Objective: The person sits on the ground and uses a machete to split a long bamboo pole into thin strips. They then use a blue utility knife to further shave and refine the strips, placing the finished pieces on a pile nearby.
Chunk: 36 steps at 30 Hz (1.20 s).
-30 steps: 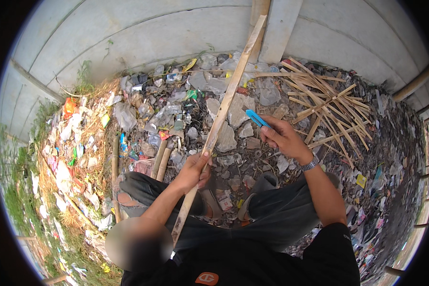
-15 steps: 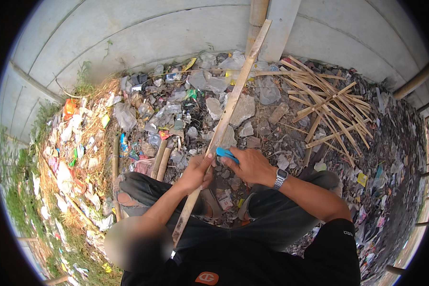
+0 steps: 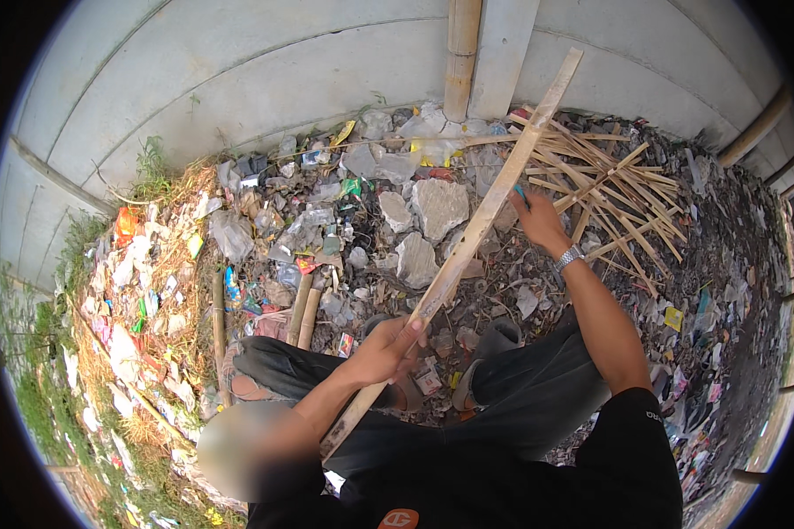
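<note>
A curved grey concrete wall (image 3: 238, 97) fills the top of our view, and below it a wide spread of litter and grey broken stones (image 3: 432, 212) covers the ground. On the right lies a loose heap of pale split bamboo slats (image 3: 609, 189), crossing each other at all angles. Against the wall stands a round tan bamboo pole (image 3: 461, 53), upright, beside a flat grey post (image 3: 503, 53).

Now to what we hold: a long, flat, pale strip of split bamboo (image 3: 476, 234), light yellow-brown with a slightly rough edge. It runs on a slant from near our lap at lower left up to the wall at upper right, its far end above the slat heap and its middle over the stones. Our left hand (image 3: 388, 348) is wrapped around its lower part, fingers curled fully about it, thumb on top. Our right hand (image 3: 538, 220), with a silver metal wristwatch (image 3: 569, 257) on the wrist, is out just to the right of the strip, higher up. It is closed around a small blue-handled tool (image 3: 522, 194), of which only a sliver peeks out above the fingers; whether the hand touches the strip we cannot tell. Our dark grey trousers (image 3: 520, 397) sit below, knees apart.
</note>
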{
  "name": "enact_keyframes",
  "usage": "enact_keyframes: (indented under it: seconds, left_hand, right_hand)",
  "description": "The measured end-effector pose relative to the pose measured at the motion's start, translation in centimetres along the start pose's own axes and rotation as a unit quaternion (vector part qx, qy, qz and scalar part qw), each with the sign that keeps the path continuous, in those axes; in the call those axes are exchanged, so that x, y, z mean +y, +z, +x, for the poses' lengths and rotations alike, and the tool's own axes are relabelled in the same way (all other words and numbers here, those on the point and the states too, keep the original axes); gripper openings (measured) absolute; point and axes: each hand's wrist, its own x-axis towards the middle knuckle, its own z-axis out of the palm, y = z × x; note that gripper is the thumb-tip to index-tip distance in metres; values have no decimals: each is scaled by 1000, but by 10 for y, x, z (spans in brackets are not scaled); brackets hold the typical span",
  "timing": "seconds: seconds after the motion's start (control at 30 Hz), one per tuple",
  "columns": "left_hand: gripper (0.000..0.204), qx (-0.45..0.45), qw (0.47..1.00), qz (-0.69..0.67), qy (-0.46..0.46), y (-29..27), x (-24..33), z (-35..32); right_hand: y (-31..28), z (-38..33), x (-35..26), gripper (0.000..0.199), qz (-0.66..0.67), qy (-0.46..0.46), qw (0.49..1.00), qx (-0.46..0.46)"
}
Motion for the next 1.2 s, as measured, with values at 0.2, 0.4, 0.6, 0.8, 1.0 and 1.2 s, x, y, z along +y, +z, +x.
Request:
enact_keyframes:
  seconds: [0.2,0.4,0.6,0.8,1.0,1.2]
  left_hand:
    - [43,141,989,-45,18,-27,-5,9]
    - [43,166,985,-46,3,-26,-10,10]
    - [42,144,989,-22,-14,-22,-15,12]
    - [41,150,988,-18,-21,-17,-18,22]
    - [40,145,989,-23,-18,-18,-15,25]
    - [40,96,994,20,-44,-6,-15,5]
  right_hand:
    - [23,-61,-84,50,-15,-154,985,-76]
    - [47,-101,-132,55,15,-228,963,-142]
    - [53,-99,-134,60,13,-186,969,-164]
    - [56,-79,-107,65,-11,-158,977,-141]
    - [48,-51,-97,65,-37,-137,984,-106]
    - [25,22,-22,74,55,53,990,120]
